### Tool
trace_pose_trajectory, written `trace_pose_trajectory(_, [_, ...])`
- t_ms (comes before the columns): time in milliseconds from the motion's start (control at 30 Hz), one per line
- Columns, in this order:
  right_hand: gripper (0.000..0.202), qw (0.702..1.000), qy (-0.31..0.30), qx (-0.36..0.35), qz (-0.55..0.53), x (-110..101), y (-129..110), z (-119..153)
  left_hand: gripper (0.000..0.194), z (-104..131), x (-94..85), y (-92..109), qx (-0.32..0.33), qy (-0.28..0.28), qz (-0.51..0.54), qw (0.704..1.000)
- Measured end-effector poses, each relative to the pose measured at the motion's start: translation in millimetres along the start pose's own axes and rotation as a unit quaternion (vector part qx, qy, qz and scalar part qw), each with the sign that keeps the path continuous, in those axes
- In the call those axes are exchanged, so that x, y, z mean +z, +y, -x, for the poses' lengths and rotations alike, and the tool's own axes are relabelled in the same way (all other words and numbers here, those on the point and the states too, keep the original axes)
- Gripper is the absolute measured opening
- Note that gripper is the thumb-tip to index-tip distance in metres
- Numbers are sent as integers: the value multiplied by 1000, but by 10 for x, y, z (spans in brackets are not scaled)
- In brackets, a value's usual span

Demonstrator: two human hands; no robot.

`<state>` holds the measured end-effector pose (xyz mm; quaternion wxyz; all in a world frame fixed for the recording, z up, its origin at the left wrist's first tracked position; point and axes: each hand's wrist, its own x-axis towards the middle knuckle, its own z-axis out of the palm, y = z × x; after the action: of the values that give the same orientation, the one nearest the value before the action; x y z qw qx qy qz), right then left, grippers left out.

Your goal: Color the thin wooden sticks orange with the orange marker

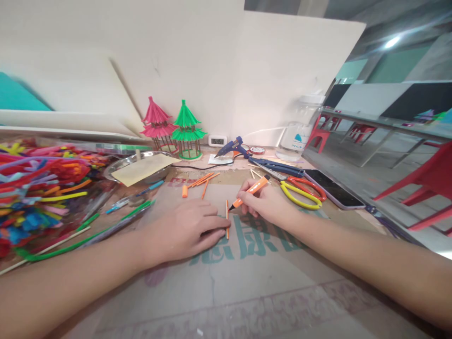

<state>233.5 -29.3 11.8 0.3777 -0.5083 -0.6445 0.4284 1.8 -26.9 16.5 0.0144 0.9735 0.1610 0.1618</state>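
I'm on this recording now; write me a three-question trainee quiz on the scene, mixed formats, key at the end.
1. Which hand holds the orange marker?
2. True or false: in the picture, the blue glue gun is between the green pagoda model and the bottle.
3. The left hand touches: A) the phone; B) the scissors; C) the thin stick.

Key: 1. The right hand. 2. True. 3. C.

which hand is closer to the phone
Right. The right hand, holding the marker, is to the left of the phone. The left hand is farther left, with a fingertip on an orange stick.
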Motion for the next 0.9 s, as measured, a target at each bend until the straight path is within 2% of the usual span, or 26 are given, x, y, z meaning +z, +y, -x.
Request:
trace_pose_trajectory(167, [17,999,20,-20,-15,-6,41,-22,27,3,0,-3,-2,-2,-3,1000])
trace_pose_trajectory(333, [16,1000,7,-13,-5,6,56,-32,26,11,-5,7,-11,-10,4,1000])
trace_pose_trajectory(433, [15,1000,-25,-5,-5,30,73,-20,25,15,-19,33,-20,-21,6,1000])
trace_pose_trajectory(633, [19,999,-19,-13,-24,74,120,-24,25,47,-25,61,-44,-26,-2,999])
trace_pose_trajectory(700, [22,999,-8,-24,-38,78,113,-29,25,57,-20,61,-64,-15,8,998])
trace_pose_trajectory(800, [28,998,6,-35,-50,80,83,-27,35,55,-20,47,-134,14,34,990])
trace_pose_trajectory(900, [31,997,14,-38,-59,84,61,-27,49,38,-43,18,-161,-19,58,985])
